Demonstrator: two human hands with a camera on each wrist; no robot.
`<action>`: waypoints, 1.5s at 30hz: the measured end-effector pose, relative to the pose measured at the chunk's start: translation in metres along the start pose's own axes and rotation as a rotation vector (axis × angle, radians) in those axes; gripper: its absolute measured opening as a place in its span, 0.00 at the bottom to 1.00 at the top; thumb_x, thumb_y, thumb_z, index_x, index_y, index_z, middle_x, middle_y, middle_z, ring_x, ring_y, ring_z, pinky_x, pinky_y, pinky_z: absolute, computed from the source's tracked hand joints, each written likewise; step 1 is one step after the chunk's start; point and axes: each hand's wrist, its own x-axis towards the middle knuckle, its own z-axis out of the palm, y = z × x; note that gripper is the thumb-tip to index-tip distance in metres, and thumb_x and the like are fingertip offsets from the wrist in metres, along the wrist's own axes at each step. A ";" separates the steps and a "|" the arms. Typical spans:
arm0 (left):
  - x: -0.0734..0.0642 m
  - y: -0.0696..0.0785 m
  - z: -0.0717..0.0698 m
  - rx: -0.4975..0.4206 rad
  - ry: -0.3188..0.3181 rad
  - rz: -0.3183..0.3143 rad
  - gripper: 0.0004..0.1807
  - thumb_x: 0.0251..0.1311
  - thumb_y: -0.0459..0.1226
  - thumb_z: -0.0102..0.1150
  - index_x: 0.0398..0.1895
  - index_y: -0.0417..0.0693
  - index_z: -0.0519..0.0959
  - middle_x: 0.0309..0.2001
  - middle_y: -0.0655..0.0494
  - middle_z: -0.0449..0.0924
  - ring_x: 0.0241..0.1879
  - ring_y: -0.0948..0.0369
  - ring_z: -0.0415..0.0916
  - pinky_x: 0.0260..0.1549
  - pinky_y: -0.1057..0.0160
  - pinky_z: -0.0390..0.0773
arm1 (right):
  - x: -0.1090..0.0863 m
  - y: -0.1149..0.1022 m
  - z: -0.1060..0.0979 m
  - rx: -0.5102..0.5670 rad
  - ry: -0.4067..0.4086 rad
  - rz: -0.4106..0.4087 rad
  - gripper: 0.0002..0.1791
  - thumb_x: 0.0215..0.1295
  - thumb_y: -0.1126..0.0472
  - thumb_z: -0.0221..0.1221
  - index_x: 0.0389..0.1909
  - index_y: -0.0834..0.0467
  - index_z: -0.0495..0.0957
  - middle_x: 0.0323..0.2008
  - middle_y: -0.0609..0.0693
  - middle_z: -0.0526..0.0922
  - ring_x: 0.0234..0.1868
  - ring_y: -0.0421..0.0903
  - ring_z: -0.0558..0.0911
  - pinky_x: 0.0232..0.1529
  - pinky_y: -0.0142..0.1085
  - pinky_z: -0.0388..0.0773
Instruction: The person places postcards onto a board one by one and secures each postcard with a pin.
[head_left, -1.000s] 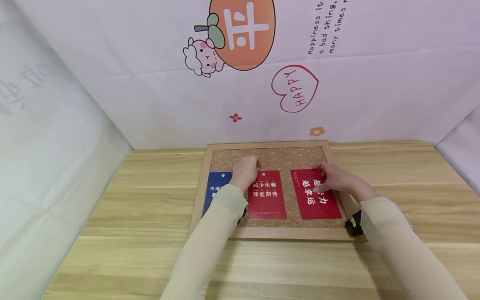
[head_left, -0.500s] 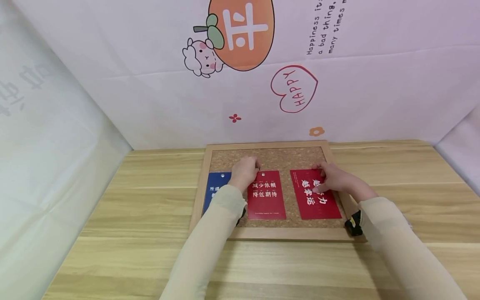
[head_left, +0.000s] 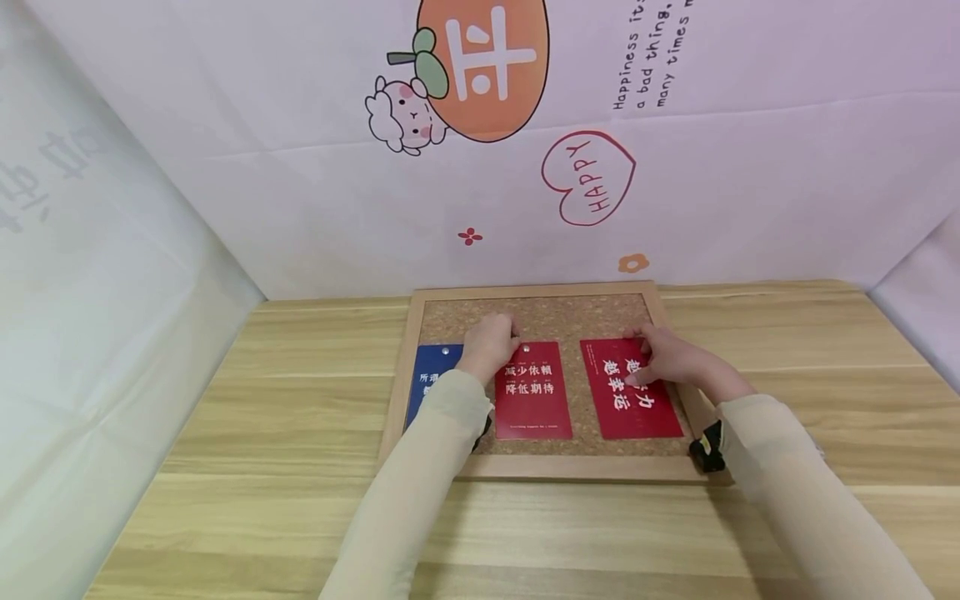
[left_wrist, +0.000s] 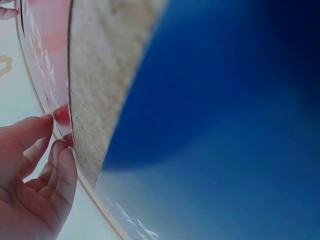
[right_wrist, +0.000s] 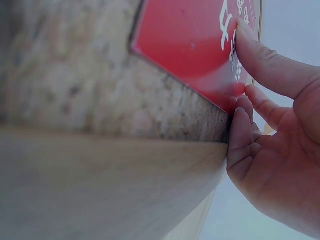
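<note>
A cork board (head_left: 543,312) in a wooden frame lies on the table with three printed cards on it. My left hand (head_left: 489,343) is at the upper left corner of the middle red card (head_left: 532,412); in the left wrist view its thumb and curled fingers meet at that card's edge. Partly behind the left hand and sleeve is a blue card (head_left: 431,371). My right hand (head_left: 678,362) holds the right red card (head_left: 618,417), whose lettering is turned sideways. In the right wrist view the thumb (right_wrist: 265,65) presses on its face while the other fingers lie at its edge.
Small round silvery spots show near the tops of the blue and middle cards. The wooden table (head_left: 247,467) extends to both sides of the board. A white printed cloth (head_left: 322,200) hangs directly behind it.
</note>
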 end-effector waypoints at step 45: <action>-0.003 0.047 0.000 -0.890 -0.008 -0.054 0.16 0.64 0.44 0.57 0.46 0.41 0.82 0.40 0.44 0.86 0.37 0.50 0.84 0.27 0.69 0.82 | -0.001 -0.001 0.001 0.003 0.000 0.000 0.41 0.58 0.62 0.65 0.65 0.72 0.53 0.52 0.73 0.62 0.50 0.63 0.66 0.50 0.51 0.74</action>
